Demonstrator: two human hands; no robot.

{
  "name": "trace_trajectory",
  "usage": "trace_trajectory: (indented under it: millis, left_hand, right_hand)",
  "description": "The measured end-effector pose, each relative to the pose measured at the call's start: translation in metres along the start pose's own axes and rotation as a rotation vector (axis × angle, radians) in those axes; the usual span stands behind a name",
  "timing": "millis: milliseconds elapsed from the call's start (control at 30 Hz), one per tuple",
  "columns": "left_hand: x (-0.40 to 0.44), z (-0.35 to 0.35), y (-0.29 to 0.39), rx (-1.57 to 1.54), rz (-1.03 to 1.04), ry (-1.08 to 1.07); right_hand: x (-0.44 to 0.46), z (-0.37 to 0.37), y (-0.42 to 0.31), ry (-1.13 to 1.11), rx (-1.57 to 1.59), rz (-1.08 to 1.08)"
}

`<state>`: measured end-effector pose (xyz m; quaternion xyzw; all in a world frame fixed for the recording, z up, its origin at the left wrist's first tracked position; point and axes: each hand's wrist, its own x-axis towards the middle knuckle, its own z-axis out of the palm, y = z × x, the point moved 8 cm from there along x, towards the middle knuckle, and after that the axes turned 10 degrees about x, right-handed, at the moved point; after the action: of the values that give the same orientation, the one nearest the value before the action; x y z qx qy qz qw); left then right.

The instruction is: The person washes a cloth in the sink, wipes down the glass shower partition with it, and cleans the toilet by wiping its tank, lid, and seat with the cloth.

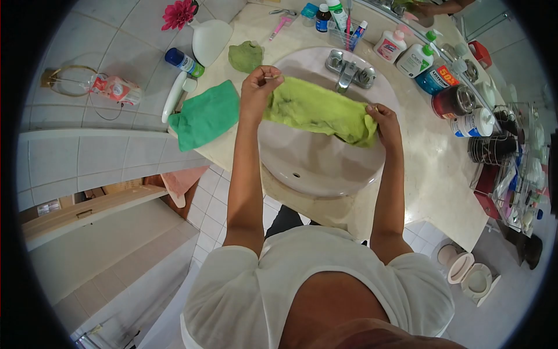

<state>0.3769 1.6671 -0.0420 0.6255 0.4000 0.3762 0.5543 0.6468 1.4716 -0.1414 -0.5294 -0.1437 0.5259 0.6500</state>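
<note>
Pale tabletop [433, 186] surrounds the sink [325, 171]; over it I see the left hand [257, 93] and right hand [387, 125] holding a lime cloth [319, 110], fingers [268, 71] clamped on opposite ends, a green cloth [209, 114] lying nearby.

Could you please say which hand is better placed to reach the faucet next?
Probably the right hand: it looks closer to the faucet than the left hand, though both hold the lime cloth.
</note>
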Motion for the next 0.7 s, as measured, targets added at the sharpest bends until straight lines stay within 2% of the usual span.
trace_trajectory:
  millis: [33, 100, 133, 200, 300, 367, 433, 500, 600, 700]
  left_hand:
    - [0.007, -0.003, -0.011, 0.046, 0.004, 0.028]
    - [0.017, 0.004, -0.037, 0.272, 0.15, 0.094]
    - [0.021, 0.009, -0.063, 0.362, 0.194, 0.104]
    - [0.017, 0.021, -0.09, 0.554, 0.223, 0.05]
    - [-0.013, 0.055, -0.116, 0.241, -0.363, -0.276]
    - [-0.03, 0.076, -0.15, -0.055, -0.527, -0.269]
    - [-0.048, 0.099, -0.184, -0.412, -0.698, -0.261]
    - [-0.062, 0.122, -0.21, -0.57, -0.755, -0.291]
    - [-0.075, 0.156, -0.219, -0.724, -0.801, -0.314]
    - [-0.074, 0.176, -0.227, -0.839, -0.845, -0.282]
  right_hand:
    - [0.004, -0.008, -0.008, 0.1, -0.163, -0.164]
    - [0.002, -0.014, -0.023, 0.297, -0.488, -0.496]
    - [-0.003, -0.012, -0.026, 0.327, -0.56, -0.435]
    - [0.0, -0.008, -0.009, 0.214, -0.336, -0.301]
    - [-0.002, 0.007, 0.019, 0.1, -0.036, -0.1]
    - [0.011, 0.01, 0.05, 0.029, 0.19, -0.013]
    - [0.022, 0.016, 0.066, 0.097, 0.384, 0.065]
    - [0.049, 0.017, 0.099, 0.094, 0.695, 0.116]
    - [0.089, 0.023, 0.141, 0.127, 0.935, 0.085]
    - [0.089, 0.053, 0.132, 0.175, 1.041, 0.211]
